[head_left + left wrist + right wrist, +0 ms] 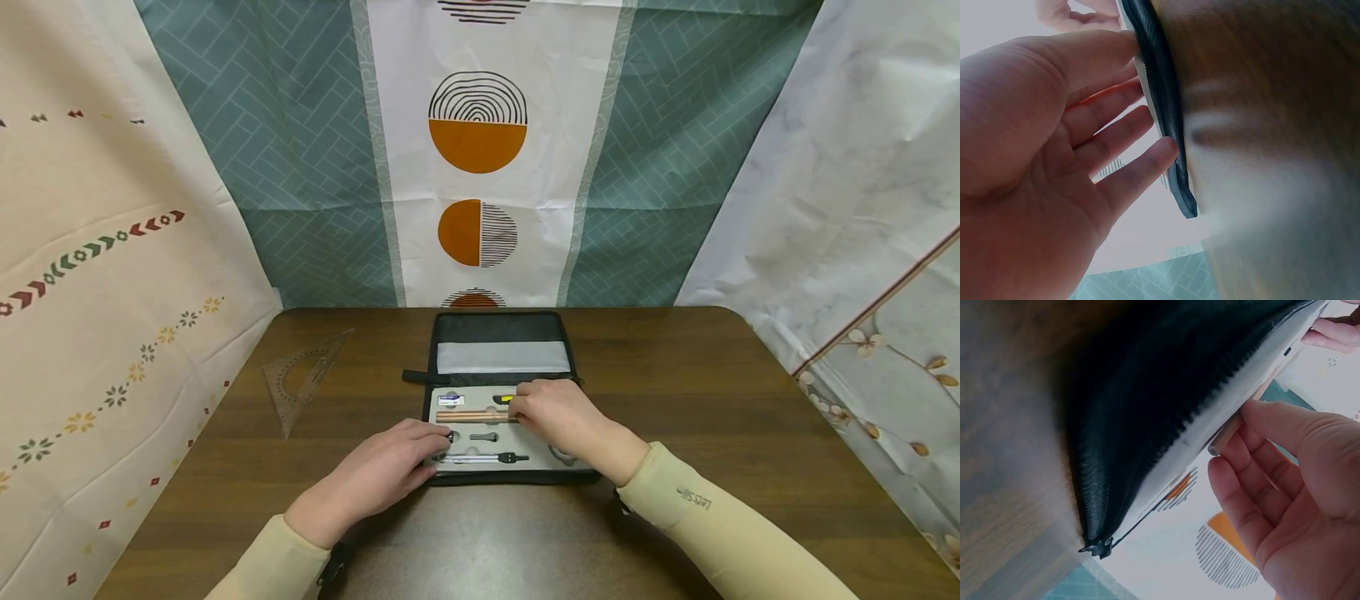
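Observation:
A black zip case [504, 478] lies unfolded on the table, with drawing tools set in its pale grey tray [536, 437]. My right hand [558, 412] is over the tray's right side, pinching the end of a wooden pencil [1227, 434] between thumb and fingers. Wooden pencils [468, 417] lie across the tray's upper half. Resting at the case's left edge, my left hand [390, 462] has its fingers extended over the rim [1159, 81]. Near its fingertips are a metal compass [480, 457] and a small grey piece [483, 437].
A white-and-blue eraser [451, 400] and a black-and-yellow item [503, 400] sit in the tray's upper row. To the left, a clear set square [288, 400] lies on the wooden table [675, 367]. A black strap [415, 377] sticks out from the case's left side.

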### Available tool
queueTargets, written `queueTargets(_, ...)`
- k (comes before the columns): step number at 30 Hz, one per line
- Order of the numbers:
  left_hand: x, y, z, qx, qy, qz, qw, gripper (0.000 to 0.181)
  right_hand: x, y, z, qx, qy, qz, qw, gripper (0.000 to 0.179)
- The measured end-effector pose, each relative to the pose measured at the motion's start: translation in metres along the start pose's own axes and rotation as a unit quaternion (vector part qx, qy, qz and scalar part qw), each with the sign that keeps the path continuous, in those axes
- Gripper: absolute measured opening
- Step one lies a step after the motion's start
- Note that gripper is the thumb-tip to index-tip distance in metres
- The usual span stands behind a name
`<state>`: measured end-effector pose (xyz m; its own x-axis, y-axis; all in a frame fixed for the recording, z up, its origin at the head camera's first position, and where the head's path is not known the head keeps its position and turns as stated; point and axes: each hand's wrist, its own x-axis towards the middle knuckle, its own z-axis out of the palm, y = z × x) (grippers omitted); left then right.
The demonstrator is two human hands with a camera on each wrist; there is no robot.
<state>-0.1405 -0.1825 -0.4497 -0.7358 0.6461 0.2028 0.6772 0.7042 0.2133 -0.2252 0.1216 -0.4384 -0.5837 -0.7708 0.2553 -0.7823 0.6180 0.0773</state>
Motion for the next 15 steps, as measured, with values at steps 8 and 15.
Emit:
queueTargets(8,-0.001,0.0015,-0.0022,-0.003,0.001,-0.001,1.0,0.034,0.001,0.0031,0.0015,0.008,-0.015,0.001,0.9999,0.012)
queueTargets(15,-0.0011,0.0017,-0.004,-0.002,0.003,0.005,1.0,0.034,0.0037,0.0038,0.0006,0.015,-0.023,0.003,0.9996,0.013)
